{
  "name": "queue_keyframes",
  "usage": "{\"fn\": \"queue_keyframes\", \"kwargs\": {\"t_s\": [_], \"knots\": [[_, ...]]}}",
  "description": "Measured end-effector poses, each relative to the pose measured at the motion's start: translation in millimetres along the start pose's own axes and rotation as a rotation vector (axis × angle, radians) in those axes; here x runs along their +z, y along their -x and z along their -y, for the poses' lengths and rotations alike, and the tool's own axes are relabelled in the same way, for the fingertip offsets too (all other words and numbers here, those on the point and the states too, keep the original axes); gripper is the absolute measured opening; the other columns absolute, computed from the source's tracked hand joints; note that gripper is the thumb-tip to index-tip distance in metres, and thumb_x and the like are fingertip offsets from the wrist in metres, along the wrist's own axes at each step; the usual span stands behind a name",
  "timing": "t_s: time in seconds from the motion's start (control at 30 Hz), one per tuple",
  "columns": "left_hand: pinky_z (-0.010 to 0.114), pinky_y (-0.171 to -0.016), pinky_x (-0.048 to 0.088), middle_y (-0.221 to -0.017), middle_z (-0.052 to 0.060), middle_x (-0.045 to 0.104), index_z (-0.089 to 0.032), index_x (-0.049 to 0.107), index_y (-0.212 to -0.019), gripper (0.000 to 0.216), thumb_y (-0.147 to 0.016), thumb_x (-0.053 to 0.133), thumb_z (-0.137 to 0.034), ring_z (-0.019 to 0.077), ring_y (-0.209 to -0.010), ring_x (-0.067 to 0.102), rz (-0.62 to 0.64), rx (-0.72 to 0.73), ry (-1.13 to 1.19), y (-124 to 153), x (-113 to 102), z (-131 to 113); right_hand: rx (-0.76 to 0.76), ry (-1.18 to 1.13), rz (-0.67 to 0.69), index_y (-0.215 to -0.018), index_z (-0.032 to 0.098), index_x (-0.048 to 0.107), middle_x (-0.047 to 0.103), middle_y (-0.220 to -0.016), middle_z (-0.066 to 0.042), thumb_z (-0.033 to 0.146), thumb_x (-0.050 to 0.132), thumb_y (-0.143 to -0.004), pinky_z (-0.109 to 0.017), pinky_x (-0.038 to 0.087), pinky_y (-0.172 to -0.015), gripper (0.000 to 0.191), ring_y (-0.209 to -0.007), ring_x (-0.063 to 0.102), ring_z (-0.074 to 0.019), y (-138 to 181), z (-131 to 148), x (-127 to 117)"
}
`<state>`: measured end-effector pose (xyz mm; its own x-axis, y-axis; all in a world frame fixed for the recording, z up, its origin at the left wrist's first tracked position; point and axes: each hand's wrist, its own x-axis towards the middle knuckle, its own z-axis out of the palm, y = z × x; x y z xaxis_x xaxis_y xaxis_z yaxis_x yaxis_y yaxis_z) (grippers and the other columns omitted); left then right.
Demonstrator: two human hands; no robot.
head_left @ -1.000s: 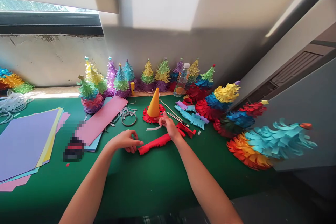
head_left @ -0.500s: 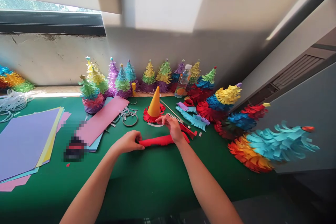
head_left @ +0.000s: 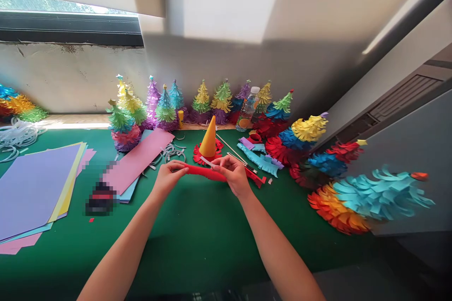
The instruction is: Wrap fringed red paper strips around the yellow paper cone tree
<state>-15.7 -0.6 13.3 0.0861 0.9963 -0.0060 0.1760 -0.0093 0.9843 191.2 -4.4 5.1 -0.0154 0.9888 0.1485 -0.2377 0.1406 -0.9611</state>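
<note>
green felt-covered table (head_left: pixel 197 244) bears all | stack of coloured paper sheets (head_left: pixel 35 188) at 9 o'clock | yellow paper cone on red fringe (head_left: pixel 209 143) at 12 o'clock | left hand (head_left: pixel 168 178) and right hand (head_left: pixel 231 174) each pinch 1 end of red fringed paper strip (head_left: pixel 205 172), held centre, just before cone

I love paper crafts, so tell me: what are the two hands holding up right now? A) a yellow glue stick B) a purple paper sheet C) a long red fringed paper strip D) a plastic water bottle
C: the left hand and right hand each pinch one end of the long red fringed paper strip, in front of the orange paper cone.
</note>
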Motion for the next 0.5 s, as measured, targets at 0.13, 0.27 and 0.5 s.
{"fn": "queue_keyframes", "kwargs": {"t_s": [0.13, 0.27, 0.5], "knots": [[0.031, -0.069, 0.047, -0.078, 0.007, 0.068, -0.015, 0.069, -0.07, 0.022, -0.059, 0.07, -0.034, 0.0211, -0.077, 0.062, -0.055, -0.008, 0.085, 1, 2, -1, 0.037, -0.024, 0.012, -0.056, 0.019, 0.048, 0.068, -0.08, -0.002, 0.031, 0.08, -0.056, -0.032, 0.054, -0.063, 0.034, -0.066, 0.064, -0.0163, 4, 1, 5], [0.033, -0.072, 0.049, -0.073, 0.006, 0.069, -0.014, 0.067, -0.076, 0.022, -0.059, 0.07, -0.029, 0.0204, -0.072, 0.064, -0.021, -0.051, 0.149, 4, 6, -2, 0.075, -0.05, 0.034, -0.057, 0.02, 0.047, 0.067, -0.074, -0.001, 0.031, 0.079, -0.058, -0.034, 0.056, -0.063, 0.034, -0.065, 0.065, -0.0173, 8, 0, 13], [0.032, -0.07, 0.05, -0.071, 0.004, 0.069, -0.015, 0.059, -0.075, 0.024, -0.055, 0.071, -0.023, 0.0188, -0.068, 0.065, -0.058, -0.048, 0.241, 5, 19, 3, 0.138, -0.165, 0.018, -0.068, 0.021, 0.042, 0.064, -0.07, 0.004, 0.032, 0.08, -0.057, -0.036, 0.058, -0.067, 0.041, -0.069, 0.068, -0.0183, 12, -12, 28]]}}
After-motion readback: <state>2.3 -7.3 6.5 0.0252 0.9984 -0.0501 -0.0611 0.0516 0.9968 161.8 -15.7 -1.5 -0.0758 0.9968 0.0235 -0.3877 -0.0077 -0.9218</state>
